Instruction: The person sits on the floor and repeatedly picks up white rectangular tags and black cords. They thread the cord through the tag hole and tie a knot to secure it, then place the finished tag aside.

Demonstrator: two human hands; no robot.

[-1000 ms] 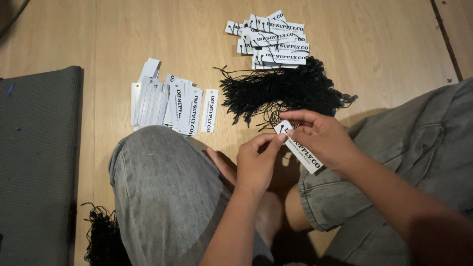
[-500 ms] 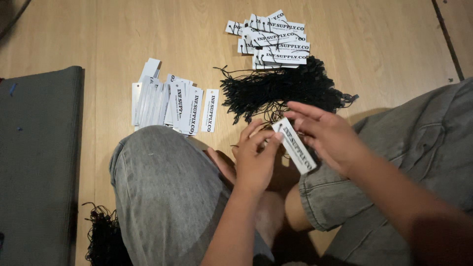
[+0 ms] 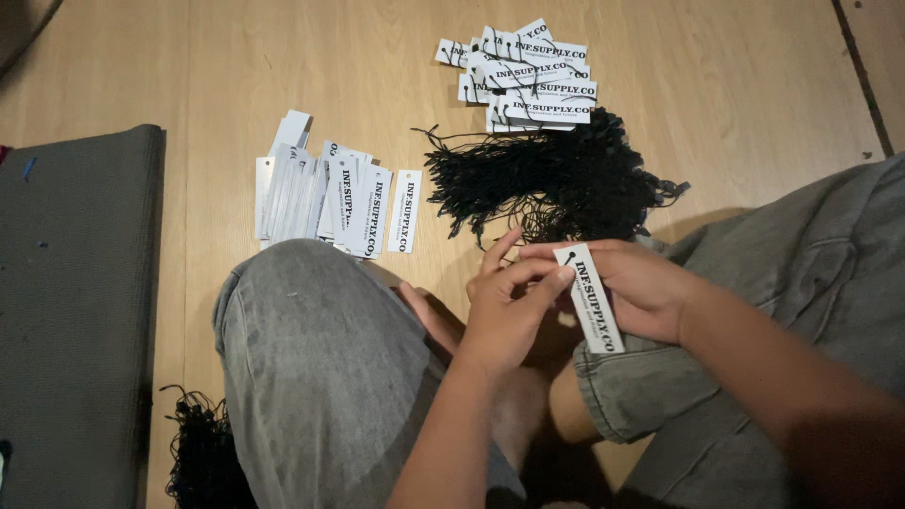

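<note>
Right hand (image 3: 641, 292) grips white tag (image 3: 589, 297) tilted, hole end up for access. Left hand (image 3: 509, 302) pinches at hole, fingers narrow. Black strings (image 3: 547, 179) at 12 o'clock; plain tags (image 3: 325, 193) at 10, within reach.

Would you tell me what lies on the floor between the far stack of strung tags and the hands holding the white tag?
In the head view, a heap of black string loops lies between the strung tags and both hands.
</note>
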